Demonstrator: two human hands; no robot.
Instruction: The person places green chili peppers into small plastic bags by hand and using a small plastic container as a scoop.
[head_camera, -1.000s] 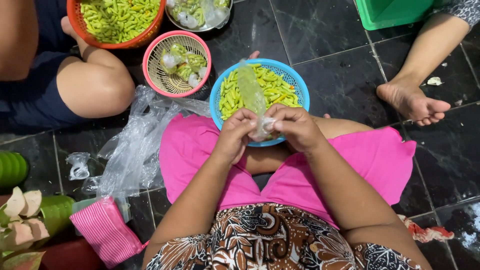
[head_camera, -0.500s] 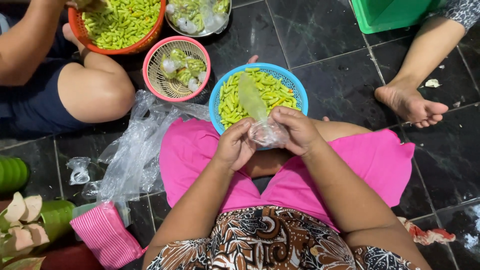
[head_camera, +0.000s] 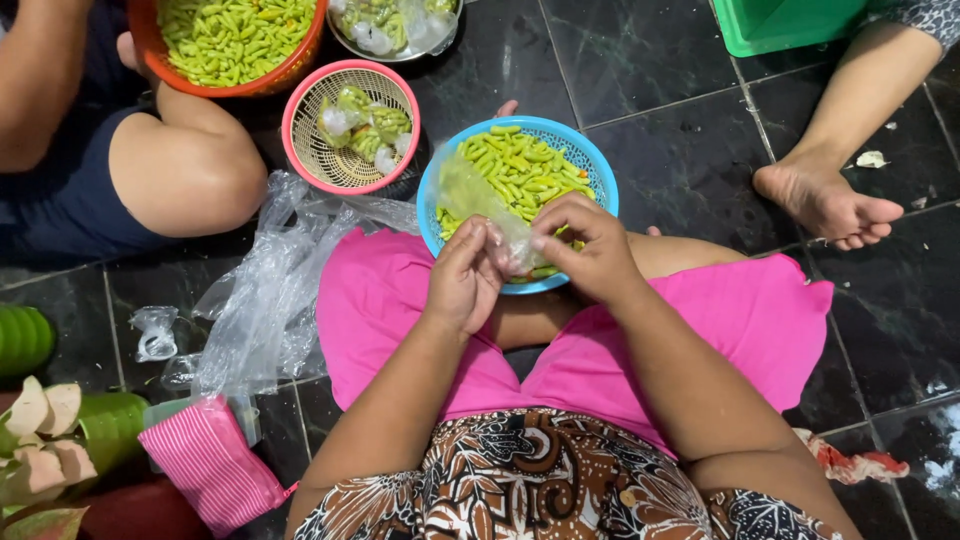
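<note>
Chilli-filled blue basket (head_camera: 596, 170) rests on the dark tiled floor (head_camera: 650, 70) against the person's pink-clad lap, with a pink basket (head_camera: 300, 110) of small filled bags just beside it and loose clear plastic (head_camera: 260, 290) lying to its left. Above its near rim, the left hand (head_camera: 462, 275) and right hand (head_camera: 585, 245) meet, fingers pinched together on a small clear plastic bag (head_camera: 480, 200) that sticks up over the green chillies (head_camera: 520, 165).
</note>
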